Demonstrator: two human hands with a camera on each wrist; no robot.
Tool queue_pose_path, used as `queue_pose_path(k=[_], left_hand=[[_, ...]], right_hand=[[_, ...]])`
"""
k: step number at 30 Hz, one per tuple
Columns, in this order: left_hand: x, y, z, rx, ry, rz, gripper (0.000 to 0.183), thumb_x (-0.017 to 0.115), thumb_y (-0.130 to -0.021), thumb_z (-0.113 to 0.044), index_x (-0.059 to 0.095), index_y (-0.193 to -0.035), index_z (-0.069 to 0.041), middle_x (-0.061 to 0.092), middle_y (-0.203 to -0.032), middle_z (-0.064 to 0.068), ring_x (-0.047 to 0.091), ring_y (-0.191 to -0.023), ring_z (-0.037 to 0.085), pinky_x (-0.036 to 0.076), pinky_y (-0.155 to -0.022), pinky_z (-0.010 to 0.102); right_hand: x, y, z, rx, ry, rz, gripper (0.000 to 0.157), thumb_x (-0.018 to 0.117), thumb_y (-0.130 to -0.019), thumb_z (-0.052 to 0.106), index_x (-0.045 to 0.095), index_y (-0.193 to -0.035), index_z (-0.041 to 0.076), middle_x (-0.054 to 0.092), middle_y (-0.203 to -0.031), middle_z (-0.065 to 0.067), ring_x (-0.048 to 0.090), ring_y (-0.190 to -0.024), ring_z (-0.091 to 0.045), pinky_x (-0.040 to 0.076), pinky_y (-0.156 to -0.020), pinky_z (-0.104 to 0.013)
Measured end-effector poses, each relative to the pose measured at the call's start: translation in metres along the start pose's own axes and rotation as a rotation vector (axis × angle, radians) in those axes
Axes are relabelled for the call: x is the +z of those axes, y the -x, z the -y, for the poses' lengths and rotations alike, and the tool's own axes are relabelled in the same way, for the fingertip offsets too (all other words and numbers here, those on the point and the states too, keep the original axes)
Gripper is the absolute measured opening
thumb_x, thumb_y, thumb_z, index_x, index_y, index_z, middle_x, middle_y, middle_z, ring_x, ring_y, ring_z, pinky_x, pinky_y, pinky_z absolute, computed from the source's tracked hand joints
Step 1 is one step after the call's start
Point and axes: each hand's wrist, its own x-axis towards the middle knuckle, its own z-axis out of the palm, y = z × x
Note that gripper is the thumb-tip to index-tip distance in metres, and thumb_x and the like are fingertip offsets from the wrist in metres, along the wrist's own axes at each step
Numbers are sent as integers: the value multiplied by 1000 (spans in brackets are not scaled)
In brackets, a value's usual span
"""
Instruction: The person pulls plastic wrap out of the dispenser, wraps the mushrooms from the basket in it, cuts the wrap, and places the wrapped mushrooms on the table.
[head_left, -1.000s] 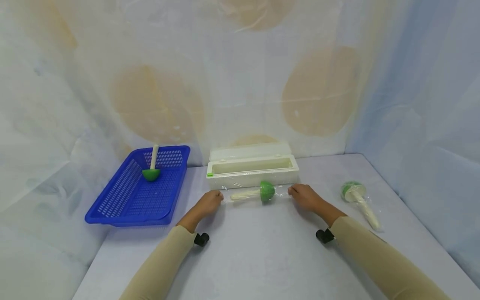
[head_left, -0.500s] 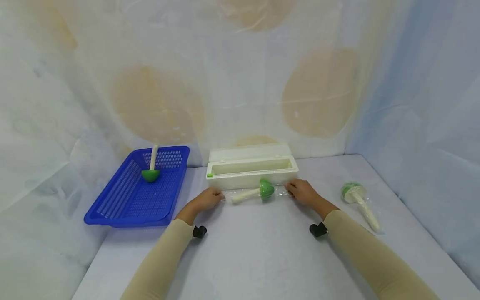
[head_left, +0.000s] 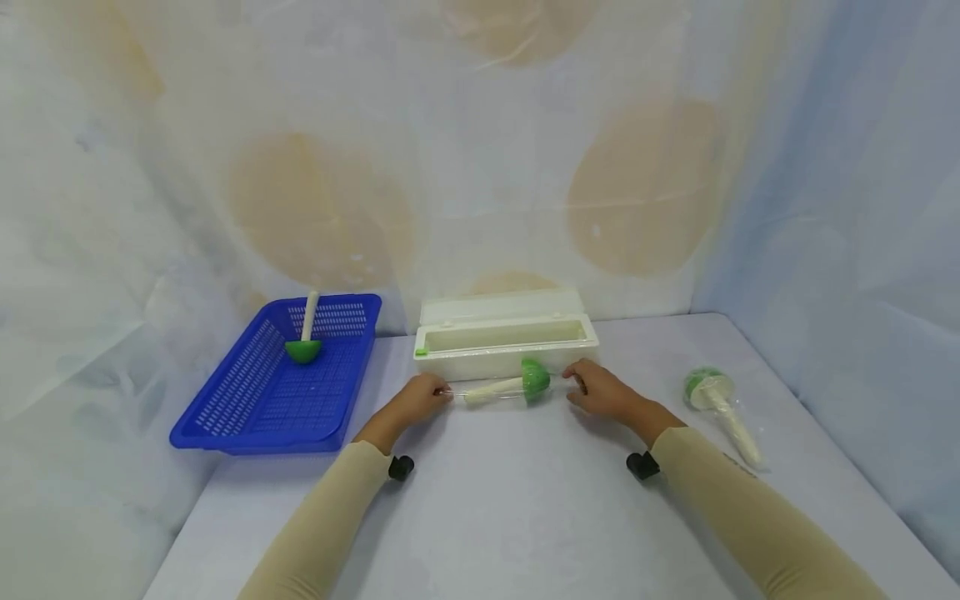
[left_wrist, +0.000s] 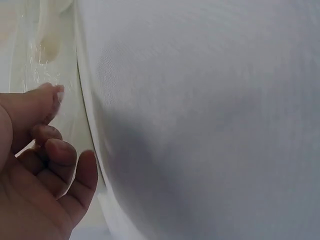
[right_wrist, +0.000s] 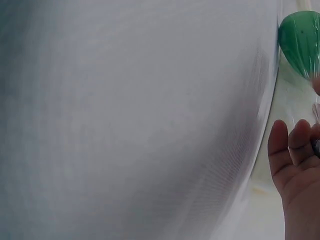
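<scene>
A ladle-like utensil with a cream handle and a green half-round head lies sideways in clear plastic film, close in front of the white box. My left hand pinches the film beyond the handle's end, with thumb and forefinger together and the other fingers loosely curled. At the green-head side, my right hand has thumb and forefinger at the gathered film, the fingers bent. In the right wrist view the green head shows under wrinkled film, and that hand is partly cut off by the frame edge.
The long white film box stands at the back with its lid up and a small green piece at its left corner. A blue basket on the left holds an unwrapped utensil. A film-wrapped one lies at right.
The film, wide and flat at both ends before, is now narrowed into strands near the hands. My right hand has shifted slightly left and its fingers have parted more. The utensil stays about in place.
</scene>
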Motion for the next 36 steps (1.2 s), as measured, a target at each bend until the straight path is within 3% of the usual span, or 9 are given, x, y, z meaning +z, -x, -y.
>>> queue_pose_path(k=[3,9,14,18,21,26,30,33,36], left_hand=[[0,0,1,3,48,-18,15,63,-95,-13,70,-84,-6,57,-79,0,50,-75,16,43,-69,33],[2,5,0,3,164,-79,18,59,-96,-14,67,-82,-5,54,-86,4,49,-79,19,41,-71,34],[4,11,-4,-50,373,-159,17,60,-94,-10,65,-80,-2,53,-90,5,47,-84,19,38,-75,33],[2,11,-11,-61,500,-285,18,61,-91,-6,68,-79,5,52,-91,7,45,-87,20,36,-78,34],[1,10,-16,-99,506,-344,20,62,-90,-7,69,-78,6,51,-84,7,45,-83,21,37,-75,33],[1,12,-20,-255,489,-321,20,63,-90,-18,70,-79,-3,62,-90,8,51,-84,23,41,-73,37],[5,10,-17,-296,568,-329,22,63,-90,-21,72,-84,-3,67,-110,8,60,-94,24,47,-83,39],[5,9,-19,-273,676,-378,22,64,-91,-19,73,-92,1,70,-103,11,64,-92,25,50,-84,38],[4,7,-21,-234,788,-433,21,64,-93,-12,70,-98,7,69,-91,16,67,-83,23,54,-79,36]], right_hand=[[-1,0,1,-29,74,-45,36,71,-85,1,60,-119,-1,53,-101,-6,52,-89,-21,46,-78,-37],[-3,1,-3,-159,119,-213,13,68,-92,14,74,-98,4,52,-85,2,51,-76,-15,46,-70,-34],[2,5,-2,-12,-106,-275,29,58,-99,25,71,-96,-1,48,-100,-9,48,-87,-23,42,-74,-38],[5,3,6,92,-264,-353,36,54,-102,24,65,-100,-10,44,-112,-23,46,-103,-35,43,-84,-45],[6,-1,14,195,-446,-317,41,51,-103,25,60,-111,-14,49,-116,-28,48,-109,-39,47,-88,-45],[5,-2,21,326,-707,-216,46,47,-104,26,49,-129,-14,52,-129,-28,51,-121,-39,48,-93,-42],[6,-3,20,323,-743,-275,37,53,-102,20,57,-121,-11,60,-120,-24,61,-109,-31,51,-88,-36],[6,-7,20,302,-768,-373,31,60,-98,17,59,-116,-9,66,-106,-20,67,-92,-22,55,-80,-32],[3,-11,21,289,-819,-445,41,66,-94,14,47,-122,-10,65,-97,-21,69,-80,-20,56,-73,-31]])
